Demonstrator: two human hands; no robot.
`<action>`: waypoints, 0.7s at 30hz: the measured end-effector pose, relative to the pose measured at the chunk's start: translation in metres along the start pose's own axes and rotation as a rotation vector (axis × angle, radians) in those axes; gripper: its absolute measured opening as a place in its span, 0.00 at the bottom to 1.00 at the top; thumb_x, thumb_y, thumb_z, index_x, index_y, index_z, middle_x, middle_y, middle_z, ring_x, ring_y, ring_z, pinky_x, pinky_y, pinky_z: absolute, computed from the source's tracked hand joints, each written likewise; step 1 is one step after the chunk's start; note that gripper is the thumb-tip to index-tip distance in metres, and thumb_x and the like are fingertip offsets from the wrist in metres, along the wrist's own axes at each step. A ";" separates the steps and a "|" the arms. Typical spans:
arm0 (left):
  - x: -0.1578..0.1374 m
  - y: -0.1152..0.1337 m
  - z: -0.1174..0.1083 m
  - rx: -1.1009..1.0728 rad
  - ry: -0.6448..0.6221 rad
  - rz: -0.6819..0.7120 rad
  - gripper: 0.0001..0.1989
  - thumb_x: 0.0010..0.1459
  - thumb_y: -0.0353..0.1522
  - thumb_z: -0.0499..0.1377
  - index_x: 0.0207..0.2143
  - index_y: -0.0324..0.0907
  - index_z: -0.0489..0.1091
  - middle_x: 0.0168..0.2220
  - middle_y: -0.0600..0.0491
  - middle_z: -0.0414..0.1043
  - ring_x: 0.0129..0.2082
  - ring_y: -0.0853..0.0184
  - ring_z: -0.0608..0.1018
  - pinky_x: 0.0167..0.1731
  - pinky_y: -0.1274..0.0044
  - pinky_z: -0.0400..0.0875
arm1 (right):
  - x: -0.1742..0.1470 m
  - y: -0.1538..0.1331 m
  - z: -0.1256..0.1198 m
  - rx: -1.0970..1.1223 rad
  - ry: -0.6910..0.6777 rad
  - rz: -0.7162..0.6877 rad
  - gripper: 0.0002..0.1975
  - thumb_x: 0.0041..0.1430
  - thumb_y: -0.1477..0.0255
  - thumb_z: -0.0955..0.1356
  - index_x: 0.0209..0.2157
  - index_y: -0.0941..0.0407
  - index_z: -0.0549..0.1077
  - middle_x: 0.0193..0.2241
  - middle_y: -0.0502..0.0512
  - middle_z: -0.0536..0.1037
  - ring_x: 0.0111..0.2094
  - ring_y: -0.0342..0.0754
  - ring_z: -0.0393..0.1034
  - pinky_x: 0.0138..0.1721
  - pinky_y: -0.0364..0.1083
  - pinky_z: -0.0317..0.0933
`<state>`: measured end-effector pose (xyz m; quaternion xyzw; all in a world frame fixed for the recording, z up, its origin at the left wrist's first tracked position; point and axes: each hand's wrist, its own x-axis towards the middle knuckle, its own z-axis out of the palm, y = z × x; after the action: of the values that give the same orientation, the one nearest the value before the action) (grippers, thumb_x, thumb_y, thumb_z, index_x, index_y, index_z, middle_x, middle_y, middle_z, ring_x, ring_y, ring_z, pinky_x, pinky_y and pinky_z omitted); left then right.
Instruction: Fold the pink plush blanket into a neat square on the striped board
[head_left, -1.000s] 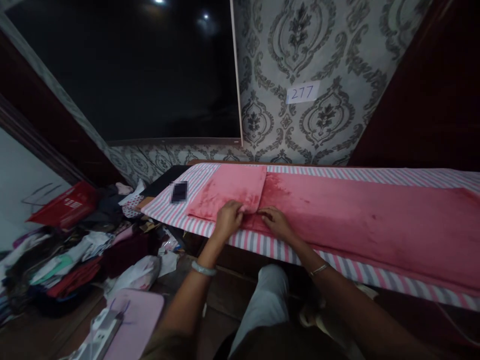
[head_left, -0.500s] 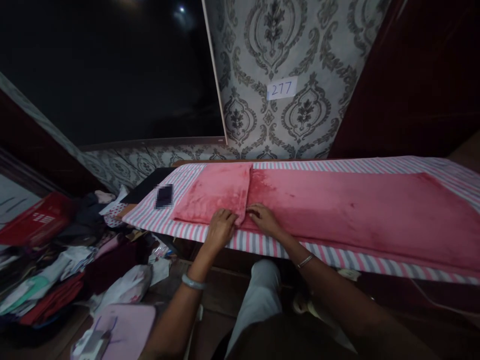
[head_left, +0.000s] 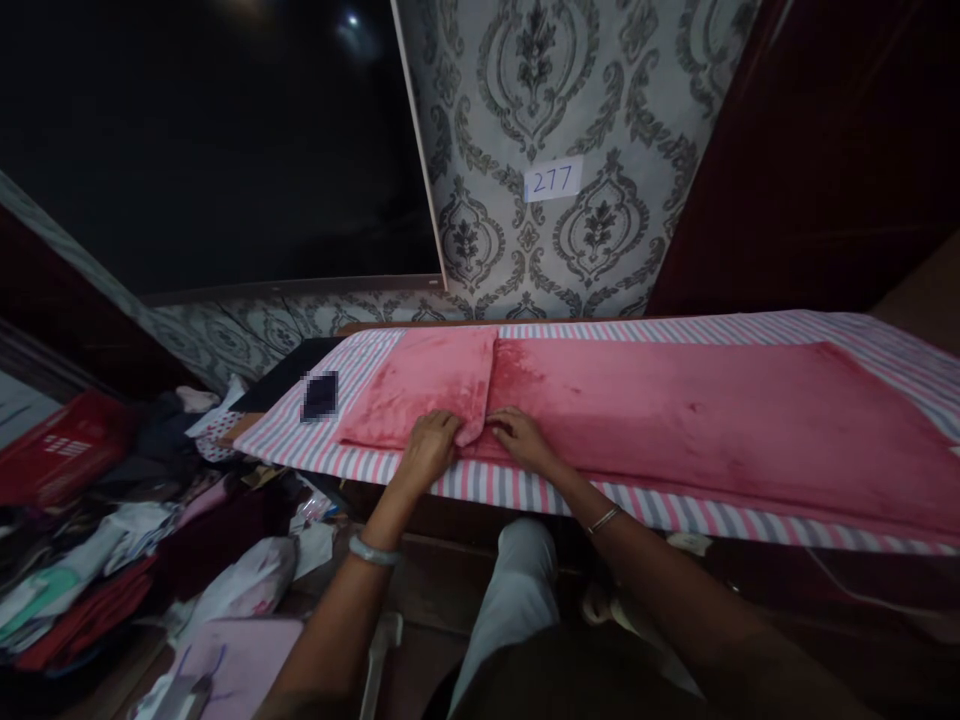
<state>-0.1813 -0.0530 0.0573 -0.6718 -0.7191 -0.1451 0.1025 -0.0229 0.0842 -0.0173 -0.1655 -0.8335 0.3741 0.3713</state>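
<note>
A pink plush blanket is spread lengthwise on a table covered with a striped cloth. Its left end is doubled over into a squarish folded section. My left hand rests palm down on the near edge of that section, fingers lying on the fabric and thumb mostly hidden. Just right of the fold's edge is my right hand, its bent fingers and thumb apart, touching the blanket's lower layer. Between the hands, the near corner of the fold curls up slightly.
The striped cloth hangs over the table's front edge. A large dark television stands behind at left, with a patterned wall and a paper marked 277. Heaped clothes and a red basket lie at left.
My left hand has shifted slightly left from the fold's corner, which now shows more and looks curled. My right hand remains beside the fold edge. The view has drifted a little.
</note>
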 end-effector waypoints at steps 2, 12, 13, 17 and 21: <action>0.021 -0.014 -0.016 -0.079 0.111 -0.081 0.12 0.50 0.22 0.53 0.36 0.42 0.71 0.37 0.48 0.73 0.39 0.61 0.74 0.41 0.71 0.69 | 0.000 -0.001 0.000 0.004 -0.002 0.005 0.16 0.55 0.83 0.65 0.41 0.56 0.79 0.41 0.56 0.78 0.44 0.49 0.71 0.50 0.52 0.63; 0.016 -0.007 -0.007 0.094 0.026 0.045 0.12 0.52 0.21 0.54 0.34 0.42 0.72 0.36 0.46 0.73 0.40 0.58 0.74 0.41 0.68 0.68 | 0.001 -0.002 -0.001 0.016 -0.007 0.004 0.17 0.55 0.83 0.65 0.41 0.55 0.79 0.40 0.56 0.79 0.43 0.48 0.71 0.49 0.51 0.64; 0.008 -0.004 0.000 0.094 -0.009 0.061 0.12 0.52 0.21 0.54 0.35 0.43 0.72 0.36 0.46 0.73 0.40 0.58 0.74 0.42 0.68 0.68 | 0.001 -0.001 0.000 0.018 -0.006 0.002 0.17 0.55 0.83 0.65 0.41 0.55 0.79 0.40 0.56 0.78 0.43 0.48 0.71 0.50 0.51 0.64; -0.005 -0.004 0.010 0.083 -0.008 0.081 0.15 0.55 0.22 0.53 0.41 0.44 0.73 0.39 0.47 0.73 0.41 0.59 0.74 0.43 0.68 0.69 | 0.001 0.001 0.001 0.031 0.004 0.007 0.16 0.55 0.83 0.65 0.41 0.54 0.79 0.42 0.56 0.78 0.44 0.48 0.71 0.51 0.51 0.63; -0.005 -0.005 0.009 0.084 0.022 0.138 0.13 0.58 0.23 0.53 0.41 0.43 0.73 0.39 0.47 0.73 0.42 0.58 0.73 0.43 0.67 0.69 | 0.001 0.001 0.000 0.030 0.004 0.015 0.16 0.55 0.83 0.65 0.41 0.54 0.79 0.41 0.55 0.78 0.44 0.48 0.71 0.51 0.52 0.63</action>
<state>-0.1859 -0.0551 0.0469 -0.7133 -0.6754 -0.1147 0.1482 -0.0239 0.0852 -0.0177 -0.1670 -0.8257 0.3891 0.3727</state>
